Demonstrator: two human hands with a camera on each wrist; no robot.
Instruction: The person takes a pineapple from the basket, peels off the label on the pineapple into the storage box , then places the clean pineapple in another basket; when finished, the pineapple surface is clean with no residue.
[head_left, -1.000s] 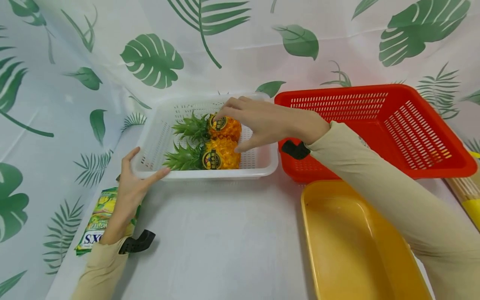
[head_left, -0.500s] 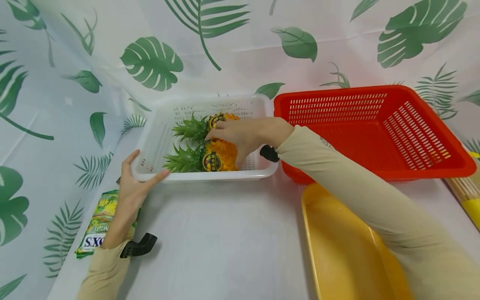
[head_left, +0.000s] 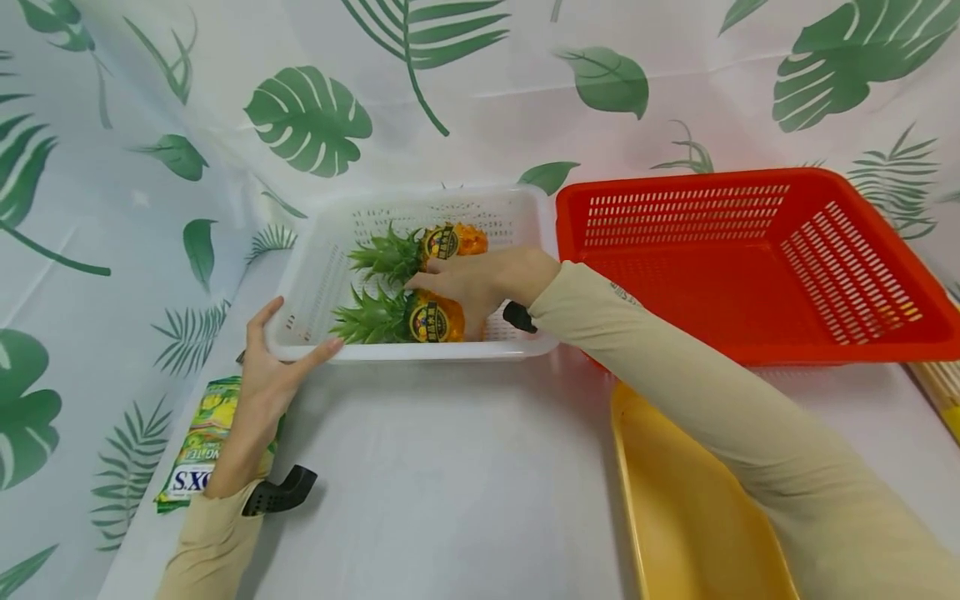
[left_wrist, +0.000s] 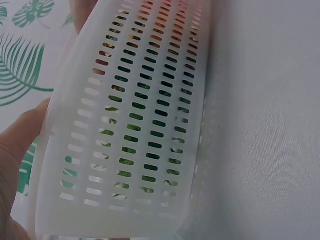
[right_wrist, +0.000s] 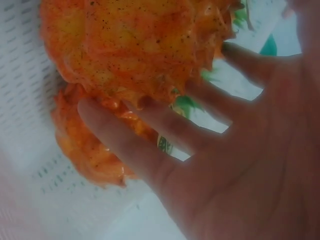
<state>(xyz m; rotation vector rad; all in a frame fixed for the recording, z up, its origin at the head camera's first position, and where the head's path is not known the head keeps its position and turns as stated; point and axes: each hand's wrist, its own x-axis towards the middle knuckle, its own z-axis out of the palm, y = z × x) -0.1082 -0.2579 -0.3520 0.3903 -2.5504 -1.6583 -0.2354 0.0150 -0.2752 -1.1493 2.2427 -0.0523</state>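
Head view: white basket [head_left: 405,353] gripped by widely spread left hand [head_left: 276,371] — nearer pineapple [head_left: 430,323] inside clasped, half-encircled, by right hand [head_left: 480,282].

A: What does the white basket [head_left: 420,353] look made of?
B: Smooth, milky plastic, slightly see-through, its walls pierced with slots.
A: And the front pineapple [head_left: 437,310]?
B: Rough and spiky, with a shiny, plastic-looking orange skin; the back pineapple [head_left: 474,240] has the same look.
A: The red basket [head_left: 675,181] at the right of the frame?
B: Plastic too, slotted, with a soft sheen. The yellow tray [head_left: 675,500] at the lower right is smooth, solid plastic.
A: That packet [head_left: 206,425] at the lower left?
B: Printed, glossy film. The sleeves [head_left: 697,400] are matt, creased cloth.
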